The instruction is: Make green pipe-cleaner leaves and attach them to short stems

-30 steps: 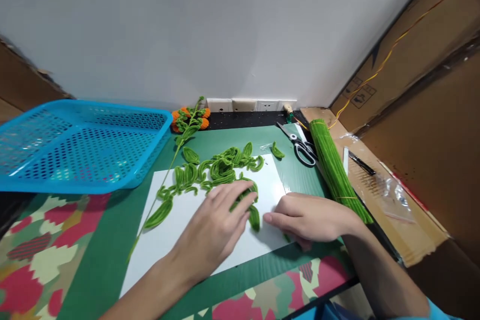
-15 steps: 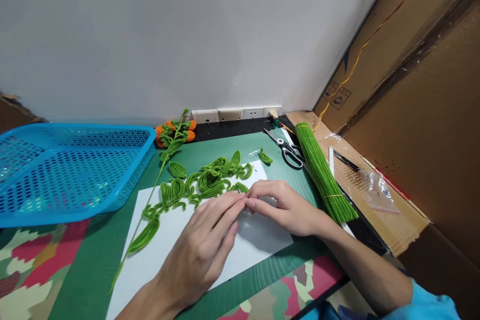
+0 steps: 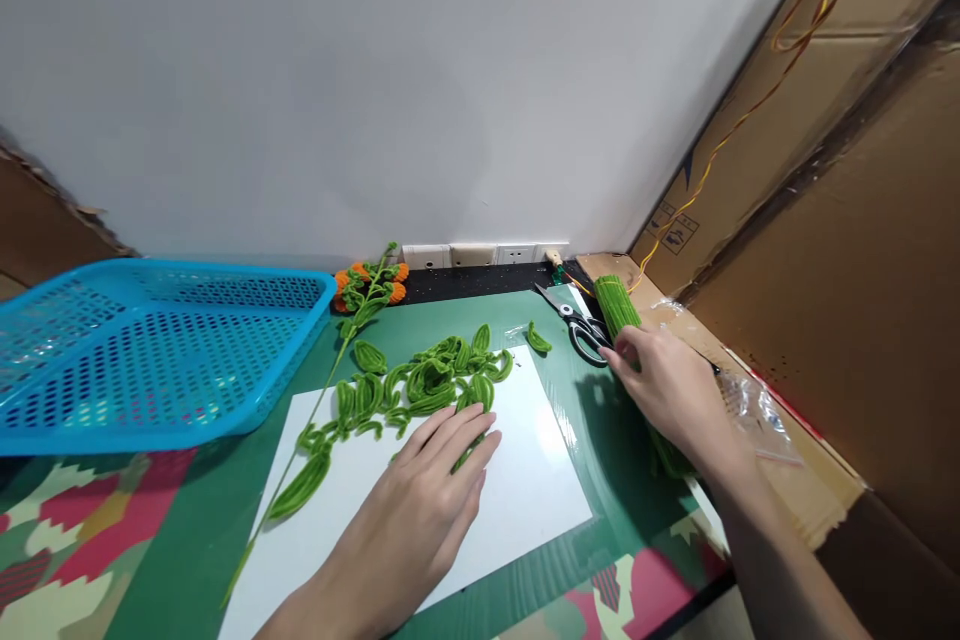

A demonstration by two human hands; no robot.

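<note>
on the right side of the green mat (image 3: 442,315), bundle: your green bundle of fuzzy stems (image 3: 616,302) lies with its long axis running from the far end, slightly left, to the near end, slightly right.
right hand: your right hand (image 3: 671,385) is over the middle of that bundle, coming in from the near right, so the stems pass beneath your palm and both ends show beyond it.
right grip: your thumb and forefinger curl into a narrow arch at the bundle's left edge; you cannot tell from here whether a stem is pinched.
left hand: your left hand (image 3: 427,495) is well apart from the bundle, to its left, so the right is clearly the nearer one.
left grip: your fingers lie long and close together over green looped pieces (image 3: 461,460); whether they grip or only rest there, you cannot tell.
white sheet: the white sheet (image 3: 525,480) lies under your left hand, its right part between your two hands.
leaf pile: the green leaf pile (image 3: 431,380) sits just beyond your left fingertips.
scissors: the scissors (image 3: 567,311) lie just left of the bundle, handles near your right thumb.
</note>
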